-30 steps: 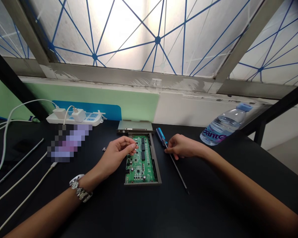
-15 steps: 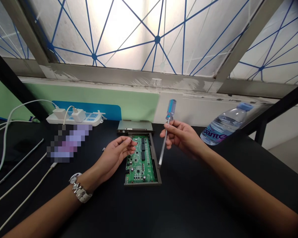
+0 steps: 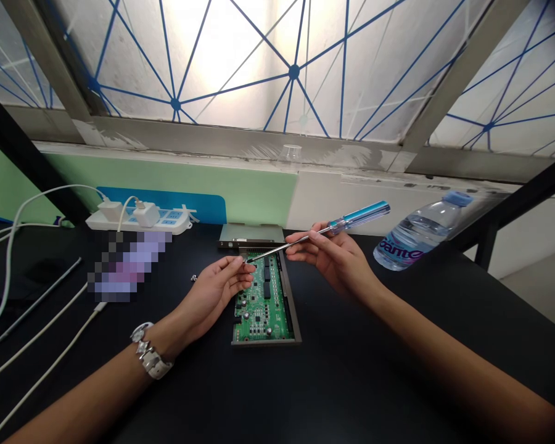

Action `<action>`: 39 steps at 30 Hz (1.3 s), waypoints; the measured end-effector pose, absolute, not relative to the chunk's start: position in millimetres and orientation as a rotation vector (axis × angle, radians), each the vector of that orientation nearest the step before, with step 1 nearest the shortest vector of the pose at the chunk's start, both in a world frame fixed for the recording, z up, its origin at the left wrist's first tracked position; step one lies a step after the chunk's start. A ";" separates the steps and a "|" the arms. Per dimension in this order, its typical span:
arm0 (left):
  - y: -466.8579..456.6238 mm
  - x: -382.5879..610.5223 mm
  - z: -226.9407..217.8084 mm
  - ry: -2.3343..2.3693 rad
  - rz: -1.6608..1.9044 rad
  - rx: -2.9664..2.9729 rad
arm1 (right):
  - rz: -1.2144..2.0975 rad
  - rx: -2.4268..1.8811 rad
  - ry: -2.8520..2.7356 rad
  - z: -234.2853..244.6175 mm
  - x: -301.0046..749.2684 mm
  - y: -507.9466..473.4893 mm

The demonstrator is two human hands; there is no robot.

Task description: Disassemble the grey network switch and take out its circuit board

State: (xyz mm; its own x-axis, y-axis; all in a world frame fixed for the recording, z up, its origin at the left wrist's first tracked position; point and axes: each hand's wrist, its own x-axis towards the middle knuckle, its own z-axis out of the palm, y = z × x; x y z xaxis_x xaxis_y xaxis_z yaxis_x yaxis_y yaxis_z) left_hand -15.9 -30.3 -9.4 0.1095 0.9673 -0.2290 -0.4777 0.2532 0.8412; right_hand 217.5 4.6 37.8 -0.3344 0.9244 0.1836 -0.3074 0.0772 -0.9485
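Observation:
My right hand (image 3: 330,253) grips a screwdriver (image 3: 361,216) by its metal shaft, with the clear-and-blue handle pointing up to the right. The shaft slants down to the left, and its tip meets the pinched thumb and finger of my left hand (image 3: 219,287). Something tiny and shiny shows at that pinch, too small to name. Below the hands lies a green circuit board (image 3: 261,308) in a grey metal frame (image 3: 296,330). My left hand hovers over the board's upper left part and hides some of it.
A metal plate (image 3: 252,233) stands behind the board. Small metal pieces (image 3: 193,278) lie left of it. A power strip (image 3: 169,219) with white plugs and cables occupies the left. A water bottle (image 3: 416,237) leans at the right. Behind the black table (image 3: 351,382) is a window wall.
The screwdriver has swung from nearly upright to a low slant, its tip moving left and up to my left fingertips. My left hand has barely moved.

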 end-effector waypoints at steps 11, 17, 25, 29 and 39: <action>-31.1 -15.4 -7.6 0.904 1.170 0.650 | 1.482 -0.665 -1.326 38.1 216.3 3.7; -31.3 -15.0 -6.0 0.922 1.168 0.606 | 1.494 -0.651 -1.366 41.9 215.5 0.1; -29.4 -18.6 -10.5 0.876 1.155 0.586 | 1.560 -0.632 -1.389 45.6 218.2 -0.9; -29.0 -18.8 -9.7 0.848 1.146 0.571 | 1.559 -0.607 -1.392 46.0 213.5 -3.2; -31.7 -17.3 -2.7 0.792 1.140 0.537 | 1.253 -0.607 -1.543 53.7 185.3 -6.2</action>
